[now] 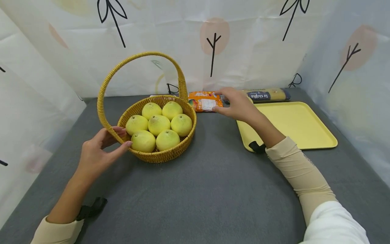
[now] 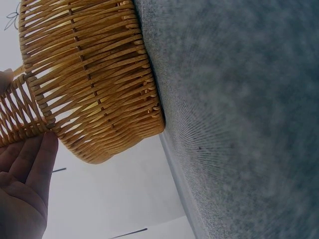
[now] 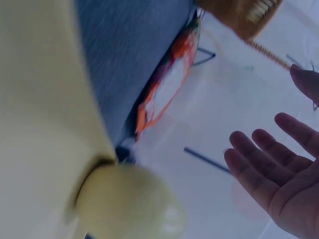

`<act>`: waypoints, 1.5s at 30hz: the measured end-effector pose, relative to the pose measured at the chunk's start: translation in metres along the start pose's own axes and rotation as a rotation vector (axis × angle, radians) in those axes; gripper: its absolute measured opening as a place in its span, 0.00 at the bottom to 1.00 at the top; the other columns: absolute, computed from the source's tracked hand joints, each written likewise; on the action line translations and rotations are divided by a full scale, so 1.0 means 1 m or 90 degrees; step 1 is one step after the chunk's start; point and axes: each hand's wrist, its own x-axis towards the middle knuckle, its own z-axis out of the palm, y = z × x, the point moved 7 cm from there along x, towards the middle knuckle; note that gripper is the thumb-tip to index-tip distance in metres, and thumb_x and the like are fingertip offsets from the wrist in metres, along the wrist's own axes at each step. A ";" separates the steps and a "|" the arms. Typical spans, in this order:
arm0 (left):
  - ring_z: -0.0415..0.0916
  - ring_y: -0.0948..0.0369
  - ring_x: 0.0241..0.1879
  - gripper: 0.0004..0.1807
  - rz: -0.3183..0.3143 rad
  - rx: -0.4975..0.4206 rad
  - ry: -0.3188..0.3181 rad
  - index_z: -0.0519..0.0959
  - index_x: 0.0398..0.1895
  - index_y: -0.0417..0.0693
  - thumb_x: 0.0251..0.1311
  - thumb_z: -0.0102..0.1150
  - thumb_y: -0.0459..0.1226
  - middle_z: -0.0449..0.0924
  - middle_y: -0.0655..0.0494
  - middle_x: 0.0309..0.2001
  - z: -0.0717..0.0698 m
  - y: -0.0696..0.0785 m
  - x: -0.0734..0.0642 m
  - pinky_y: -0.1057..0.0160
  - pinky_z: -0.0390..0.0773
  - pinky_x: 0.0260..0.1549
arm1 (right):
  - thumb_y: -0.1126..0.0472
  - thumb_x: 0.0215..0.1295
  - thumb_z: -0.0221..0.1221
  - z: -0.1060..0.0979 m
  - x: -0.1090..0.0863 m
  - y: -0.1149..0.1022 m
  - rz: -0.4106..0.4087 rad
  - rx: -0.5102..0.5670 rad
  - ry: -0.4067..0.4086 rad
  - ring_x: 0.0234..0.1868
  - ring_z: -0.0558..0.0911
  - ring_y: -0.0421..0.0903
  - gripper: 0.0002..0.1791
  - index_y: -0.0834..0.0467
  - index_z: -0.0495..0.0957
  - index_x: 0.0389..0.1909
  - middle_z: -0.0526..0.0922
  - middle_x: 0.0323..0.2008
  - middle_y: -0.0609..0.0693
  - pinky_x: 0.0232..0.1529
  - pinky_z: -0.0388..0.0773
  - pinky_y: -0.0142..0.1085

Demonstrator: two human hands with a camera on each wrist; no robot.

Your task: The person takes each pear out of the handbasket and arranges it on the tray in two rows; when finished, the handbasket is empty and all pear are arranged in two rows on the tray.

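My left hand (image 1: 102, 149) holds the yellow wicker basket (image 1: 158, 157) where its tall handle (image 1: 103, 101) meets the left rim. In the left wrist view, thumb and fingers lie on opposite edges of the handle's woven base (image 2: 20, 112). Several round, pale yellow grapefruit-like fruits (image 1: 158, 124) fill the basket. My right hand (image 1: 236, 105) hovers empty by the left end of the yellow tray (image 1: 289, 125), fingers spread in the right wrist view. One more pale yellow fruit (image 3: 132, 201) sits on the tray there; in the head view the hand mostly hides it.
An orange packet (image 1: 204, 101) lies at the back between basket and tray. Behind the tray is a long pack of pasta (image 1: 268, 95) with a dark blue label. Patterned cloth walls (image 1: 250, 51) border the grey table (image 1: 195, 196).
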 end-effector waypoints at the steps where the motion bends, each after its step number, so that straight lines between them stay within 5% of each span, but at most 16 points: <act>1: 0.80 0.73 0.46 0.30 0.000 0.000 -0.001 0.78 0.52 0.37 0.43 0.78 0.22 0.84 0.50 0.46 0.000 0.000 0.000 0.80 0.76 0.47 | 0.53 0.65 0.69 0.004 0.001 -0.006 -0.012 0.003 -0.005 0.51 0.78 0.57 0.31 0.64 0.74 0.64 0.76 0.60 0.60 0.53 0.76 0.52; 9: 0.80 0.73 0.46 0.29 -0.005 0.003 -0.002 0.78 0.52 0.37 0.44 0.78 0.23 0.84 0.49 0.46 0.001 0.002 0.001 0.80 0.76 0.47 | 0.50 0.68 0.65 0.037 0.014 -0.045 -0.058 0.046 -0.091 0.56 0.80 0.53 0.31 0.61 0.72 0.66 0.74 0.64 0.57 0.55 0.79 0.46; 17: 0.80 0.73 0.47 0.29 0.004 0.012 -0.005 0.78 0.52 0.37 0.44 0.79 0.24 0.84 0.49 0.47 0.002 0.004 0.000 0.81 0.76 0.47 | 0.45 0.68 0.63 0.065 0.026 -0.069 -0.063 -0.004 -0.165 0.57 0.77 0.52 0.32 0.58 0.73 0.66 0.76 0.62 0.55 0.54 0.76 0.46; 36: 0.80 0.73 0.46 0.28 -0.001 0.018 -0.003 0.78 0.52 0.38 0.46 0.78 0.26 0.85 0.50 0.47 0.000 0.003 -0.001 0.81 0.76 0.47 | 0.44 0.62 0.67 0.093 0.039 -0.071 -0.002 0.020 -0.297 0.53 0.77 0.50 0.40 0.55 0.65 0.71 0.75 0.61 0.55 0.50 0.76 0.44; 45: 0.80 0.72 0.46 0.28 -0.006 0.015 -0.004 0.78 0.53 0.38 0.46 0.78 0.25 0.85 0.50 0.47 0.000 0.003 -0.001 0.81 0.75 0.47 | 0.45 0.58 0.70 0.094 0.041 -0.069 0.023 0.037 -0.289 0.53 0.76 0.49 0.40 0.53 0.67 0.70 0.75 0.61 0.53 0.50 0.76 0.45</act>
